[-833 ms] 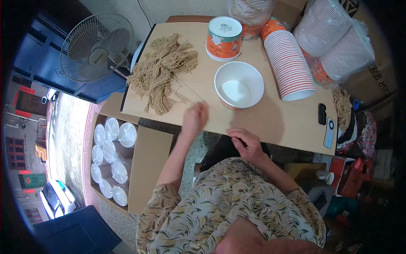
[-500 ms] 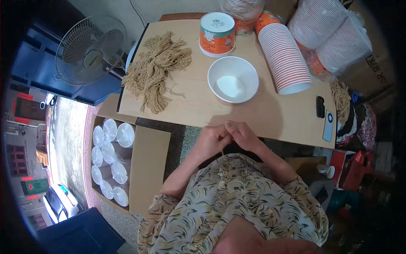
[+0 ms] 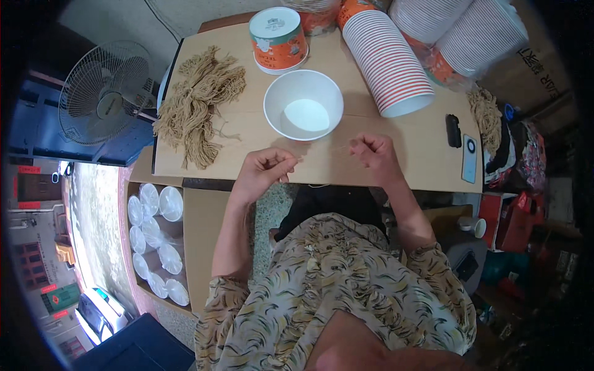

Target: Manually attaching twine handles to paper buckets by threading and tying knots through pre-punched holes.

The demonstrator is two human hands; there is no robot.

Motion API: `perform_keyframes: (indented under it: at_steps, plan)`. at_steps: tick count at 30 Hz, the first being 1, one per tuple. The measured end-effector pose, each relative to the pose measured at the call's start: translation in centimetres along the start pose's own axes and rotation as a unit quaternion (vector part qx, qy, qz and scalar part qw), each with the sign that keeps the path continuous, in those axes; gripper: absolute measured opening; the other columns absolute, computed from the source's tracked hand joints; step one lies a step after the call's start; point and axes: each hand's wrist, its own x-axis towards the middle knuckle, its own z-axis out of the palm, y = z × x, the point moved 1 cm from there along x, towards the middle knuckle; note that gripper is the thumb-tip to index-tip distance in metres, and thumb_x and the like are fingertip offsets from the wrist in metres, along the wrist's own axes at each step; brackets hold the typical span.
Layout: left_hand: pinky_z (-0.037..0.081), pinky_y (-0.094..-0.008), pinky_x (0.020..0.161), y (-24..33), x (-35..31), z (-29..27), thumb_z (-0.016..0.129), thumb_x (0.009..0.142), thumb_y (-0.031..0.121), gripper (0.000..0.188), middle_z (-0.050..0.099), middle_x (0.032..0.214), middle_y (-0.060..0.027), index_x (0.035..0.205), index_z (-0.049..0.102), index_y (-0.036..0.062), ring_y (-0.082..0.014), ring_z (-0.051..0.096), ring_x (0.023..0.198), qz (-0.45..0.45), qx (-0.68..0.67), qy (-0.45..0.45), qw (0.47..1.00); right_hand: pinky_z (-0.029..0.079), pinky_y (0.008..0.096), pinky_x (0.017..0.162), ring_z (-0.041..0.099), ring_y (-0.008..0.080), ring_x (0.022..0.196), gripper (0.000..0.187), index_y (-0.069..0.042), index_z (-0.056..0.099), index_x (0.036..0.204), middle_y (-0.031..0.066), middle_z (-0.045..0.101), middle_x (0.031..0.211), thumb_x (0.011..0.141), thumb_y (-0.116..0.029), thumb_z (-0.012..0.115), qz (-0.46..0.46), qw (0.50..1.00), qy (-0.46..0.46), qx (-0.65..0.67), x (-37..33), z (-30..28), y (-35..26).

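Both of my hands are over the table's near edge, below a white paper bucket (image 3: pixel 303 93) that stands with its mouth up. My left hand (image 3: pixel 263 173) is closed in a pinch, with a bit of thin pale strand at its fingertips. To its right, my right hand (image 3: pixel 377 159) is also pinched, and a faint thin strand shows beside its fingers. Whether one strand joins the two hands is too fine to tell. A loose bundle of beige twine (image 3: pixel 201 102) lies on the table's left side. Behind the open bucket stands an upside-down orange printed bucket (image 3: pixel 278 46).
A long nested stack of paper buckets (image 3: pixel 387 62) lies at the right, with bagged stacks (image 3: pixel 482 43) behind it. A black object (image 3: pixel 453 131) and a pale blue phone-like slab (image 3: pixel 469 162) lie near the right edge. A carton of wrapped cups (image 3: pixel 154 232) and a fan (image 3: pixel 108 93) are left.
My hands were together at the near edge of the table; now they are apart and farther forward, over the tabletop. The view has shifted, so the table's things appear farther left.
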Motion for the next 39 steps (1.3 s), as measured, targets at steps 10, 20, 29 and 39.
perform_keyframes:
  at_steps: [10, 20, 29, 39]
  plan:
    - [0.045, -0.0210, 0.057, 1.3, 1.3, 4.5, 0.073, 0.092, 0.008, 0.009, 0.064, 0.075, 0.0030, 0.095, 0.073, -0.0002, -0.0031, 0.054, 0.064, 0.101, 0.159, 0.008, 0.982, 0.047, 0.0364, 0.099, 0.062, 0.0170, 0.108, 0.022, 0.001, 0.063, 0.110, 0.0107, 0.067, 0.112, 0.101, -0.019, 0.058, -0.346, 0.897, 0.009, -0.274, 0.0, 3.4, -1.7]
    - [0.043, -0.0246, 0.054, 2.9, 1.5, 5.0, 0.077, 0.084, 0.002, 0.008, 0.064, 0.078, -0.0024, 0.092, 0.074, 0.0005, -0.0059, 0.051, 0.060, 0.192, 0.171, 0.057, 0.965, 0.025, 0.0200, 0.047, 0.036, 0.0004, 0.053, 0.014, -0.003, 0.067, 0.097, -0.0072, 0.049, 0.065, 0.098, -0.016, 0.065, 0.006, 0.995, -0.051, 0.088, -0.9, 3.5, 0.7]
    - [0.046, -0.0231, 0.058, 1.4, 1.6, 5.4, 0.075, 0.086, 0.001, 0.007, 0.068, 0.087, -0.0042, 0.092, 0.073, -0.0024, -0.0083, 0.057, 0.066, 0.215, 0.149, 0.101, 0.960, 0.031, 0.0187, 0.047, 0.042, -0.0007, 0.054, 0.014, -0.001, 0.072, 0.096, -0.0069, 0.057, 0.069, 0.095, -0.015, 0.070, 0.001, 0.994, 0.055, 0.096, -0.5, 4.5, 1.1]
    - [0.056, -0.0344, 0.066, 2.8, 1.4, 2.6, 0.078, 0.080, 0.005, 0.024, 0.069, 0.098, -0.0089, 0.104, 0.075, 0.0072, -0.0229, 0.069, 0.076, 0.245, 0.330, 0.245, 0.878, 0.032, 0.0180, 0.050, 0.044, -0.0010, 0.056, 0.012, -0.001, 0.069, 0.097, -0.0077, 0.057, 0.068, 0.095, -0.013, 0.069, -0.062, 0.993, 0.093, 0.030, 1.2, 4.0, -1.9]
